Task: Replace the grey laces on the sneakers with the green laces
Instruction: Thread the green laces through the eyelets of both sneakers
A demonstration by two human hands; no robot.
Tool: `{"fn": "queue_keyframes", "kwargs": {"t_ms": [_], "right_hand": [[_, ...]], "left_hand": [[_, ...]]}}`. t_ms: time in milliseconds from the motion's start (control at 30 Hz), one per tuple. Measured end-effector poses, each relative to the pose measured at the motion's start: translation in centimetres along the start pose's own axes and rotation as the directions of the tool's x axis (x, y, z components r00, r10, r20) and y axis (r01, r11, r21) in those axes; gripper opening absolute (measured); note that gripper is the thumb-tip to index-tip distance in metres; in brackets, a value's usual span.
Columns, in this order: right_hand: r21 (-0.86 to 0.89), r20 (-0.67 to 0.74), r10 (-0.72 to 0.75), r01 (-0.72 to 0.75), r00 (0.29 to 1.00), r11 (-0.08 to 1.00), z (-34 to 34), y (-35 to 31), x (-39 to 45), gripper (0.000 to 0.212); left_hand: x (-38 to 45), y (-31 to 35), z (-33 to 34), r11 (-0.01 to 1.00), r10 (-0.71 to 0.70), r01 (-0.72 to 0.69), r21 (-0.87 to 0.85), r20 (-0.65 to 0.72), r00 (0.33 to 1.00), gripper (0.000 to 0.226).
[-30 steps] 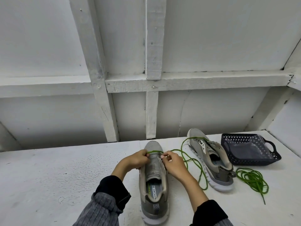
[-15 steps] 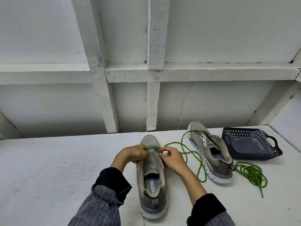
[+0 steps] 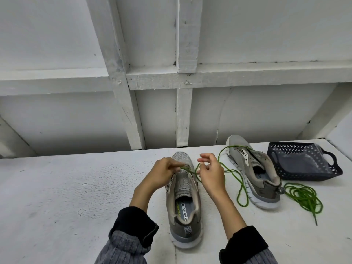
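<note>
Green lace [image 3: 231,171] is pinched in the left hand [image 3: 165,173] at the near sneaker's [image 3: 183,202] front eyelets. Just right of that pinch, the right hand [image 3: 210,173] hovers with fingers loosely spread, holding nothing. Beyond it lie the second sneaker [image 3: 254,172] and another green lace [image 3: 302,197].

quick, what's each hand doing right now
Left hand: pinching the green lace at the front eyelets of the near sneaker.
Right hand: open, fingers spread beside the lace, gripping nothing that shows.
</note>
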State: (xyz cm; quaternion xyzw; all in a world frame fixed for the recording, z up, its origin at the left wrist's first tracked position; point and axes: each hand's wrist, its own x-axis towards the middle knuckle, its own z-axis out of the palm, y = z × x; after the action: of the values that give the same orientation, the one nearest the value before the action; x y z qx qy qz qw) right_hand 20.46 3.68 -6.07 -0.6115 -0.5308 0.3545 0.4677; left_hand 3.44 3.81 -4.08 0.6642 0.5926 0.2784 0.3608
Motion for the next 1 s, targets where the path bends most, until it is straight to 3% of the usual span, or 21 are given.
{"fn": "queue_keyframes", "kwargs": {"t_ms": [133,267,400,500,633,767,867,933,1000], "right_hand": [[0.061,0.193,0.065,-0.078,0.979,0.995,0.1,0.2,0.2,0.029],[0.119,0.324,0.09,-0.135,0.942,0.984,-0.1,0.6,0.3,0.012],[0.143,0.292,0.0,-0.044,0.956,0.989,-0.5,1.0,0.8,0.01],[0.16,0.238,0.001,-0.04,0.971,0.986,-0.8,1.4,1.2,0.01],[0.127,0.214,-0.021,-0.007,0.977,0.992,-0.8,1.9,1.5,0.006],[0.102,0.191,-0.037,0.018,0.981,0.995,-0.9,2.0,1.6,0.007],[0.004,0.183,-0.075,0.075,0.98,0.997,-0.9,2.4,1.8,0.008],[-0.105,0.21,-0.123,0.148,0.97,0.983,-0.7,2.7,2.0,0.009],[-0.109,0.26,-0.117,0.149,0.959,0.983,-0.6,2.4,2.0,0.016]], "left_hand": [[-0.2,-0.1,0.9,0.983,0.0,-0.031,-0.182,-0.166,0.986,0.015],[-0.1,0.3,1.8,0.963,0.01,-0.073,-0.258,-0.237,0.971,0.01],[0.2,-0.1,2.0,0.971,0.005,-0.058,-0.233,-0.224,0.975,0.01],[0.3,-0.3,2.3,0.966,-0.013,-0.041,-0.256,-0.204,0.979,0.019],[0.6,-0.6,2.6,0.955,-0.092,0.01,-0.295,-0.264,0.96,0.008],[0.7,-1.0,2.5,0.946,-0.125,0.036,-0.321,-0.262,0.957,0.013],[0.7,-1.2,2.4,0.953,-0.107,0.038,-0.299,-0.219,0.97,0.018],[0.7,-1.1,2.4,0.959,-0.11,0.041,-0.282,-0.235,0.966,0.012],[0.9,-1.1,2.5,0.961,-0.115,0.039,-0.275,-0.264,0.958,0.005]]}}
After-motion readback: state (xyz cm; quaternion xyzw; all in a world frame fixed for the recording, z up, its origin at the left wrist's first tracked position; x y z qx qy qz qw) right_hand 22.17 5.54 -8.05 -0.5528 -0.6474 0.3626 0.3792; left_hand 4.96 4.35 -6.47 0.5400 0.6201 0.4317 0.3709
